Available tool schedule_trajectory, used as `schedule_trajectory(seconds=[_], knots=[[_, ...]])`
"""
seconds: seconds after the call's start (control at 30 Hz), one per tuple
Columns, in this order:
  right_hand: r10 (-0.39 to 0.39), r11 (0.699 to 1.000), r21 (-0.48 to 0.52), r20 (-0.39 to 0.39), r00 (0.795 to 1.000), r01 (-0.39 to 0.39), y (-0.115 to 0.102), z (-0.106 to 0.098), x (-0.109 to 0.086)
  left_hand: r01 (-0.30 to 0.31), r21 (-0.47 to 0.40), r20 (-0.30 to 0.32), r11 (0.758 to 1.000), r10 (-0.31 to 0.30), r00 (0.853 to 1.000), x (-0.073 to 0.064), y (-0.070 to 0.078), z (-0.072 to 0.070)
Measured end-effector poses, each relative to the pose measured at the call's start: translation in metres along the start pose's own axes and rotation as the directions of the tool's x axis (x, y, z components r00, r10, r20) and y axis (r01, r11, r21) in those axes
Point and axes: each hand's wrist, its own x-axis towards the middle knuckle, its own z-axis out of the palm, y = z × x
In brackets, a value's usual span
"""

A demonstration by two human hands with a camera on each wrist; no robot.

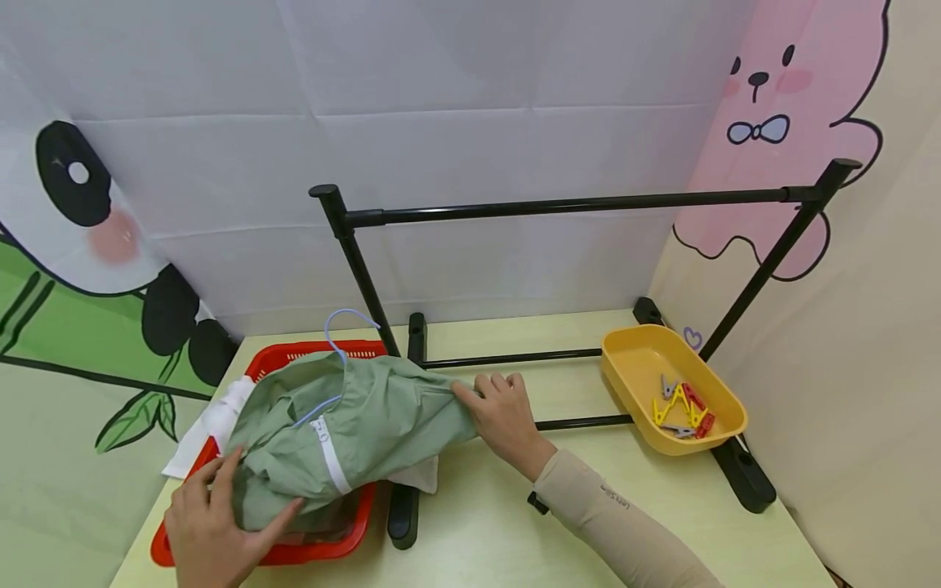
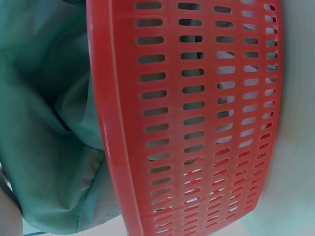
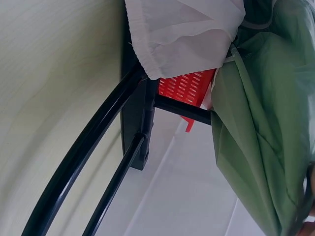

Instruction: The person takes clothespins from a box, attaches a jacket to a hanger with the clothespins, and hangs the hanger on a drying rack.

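Observation:
A sage-green jacket (image 1: 397,408) with a white zipper (image 1: 331,456) lies over a red slotted basket (image 1: 360,523). A pale blue hanger (image 1: 353,312) sits inside it, its hook standing out above the collar. My right hand (image 1: 507,420) pinches the jacket's right side and draws it out past the basket; in the right wrist view the green cloth (image 3: 251,137) hangs stretched from the fingers. My left hand (image 1: 220,514) rests at the jacket's lower left, thumb and fingers spread against the cloth. In the left wrist view the green fabric (image 2: 44,128) bulges beside the basket wall (image 2: 167,113).
A black rack (image 1: 573,206) stands on the table behind the jacket. At the right, a yellow tub (image 1: 625,359) holds several red, yellow and grey clothespins (image 1: 684,408). White cloth (image 1: 220,420) hangs over the basket's left rim, and pale cloth (image 3: 187,37) pokes out on its right side.

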Motion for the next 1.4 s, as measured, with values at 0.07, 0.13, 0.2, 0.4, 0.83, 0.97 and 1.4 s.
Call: schedule_trajectory(seconds=[0.07, 0.13, 0.2, 0.4, 0.83, 0.97, 1.4], knots=[[0.008, 1.0, 0.001, 0.003, 1.0, -0.008, 0.001, 0.0, 0.0, 0.016, 0.018, 0.012, 1.0, -0.016, 1.0, 0.0, 0.001, -0.001], [0.015, 1.0, -0.002, 0.003, 1.0, -0.015, 0.001, 0.001, -0.001, 0.028, 0.036, 0.018, 0.999, -0.029, 0.999, 0.001, 0.002, -0.001], [0.024, 1.0, -0.009, -0.002, 1.0, -0.024, 0.002, 0.001, -0.001, 0.035, 0.05, 0.019, 0.998, -0.036, 0.999, 0.001, 0.002, 0.0], [0.038, 0.999, -0.007, -0.034, 0.999, -0.039, 0.003, 0.002, -0.002, -0.019, 0.055, -0.001, 0.998, 0.019, 1.0, 0.002, 0.0, 0.003], [0.081, 0.996, 0.035, -0.03, 0.996, -0.08, 0.007, 0.0, -0.009, -0.097, 0.017, 0.054, 0.995, 0.096, 0.994, 0.005, 0.0, 0.009], [0.09, 0.995, 0.034, -0.025, 0.996, -0.09, 0.008, -0.001, -0.01, -0.113, 0.007, 0.05, 0.994, 0.113, 0.992, 0.007, 0.001, 0.009], [0.11, 0.993, 0.058, -0.055, 0.992, -0.107, 0.011, 0.001, -0.014, -0.14, -0.022, -0.028, 0.99, 0.139, 0.99, 0.011, 0.001, 0.013]])
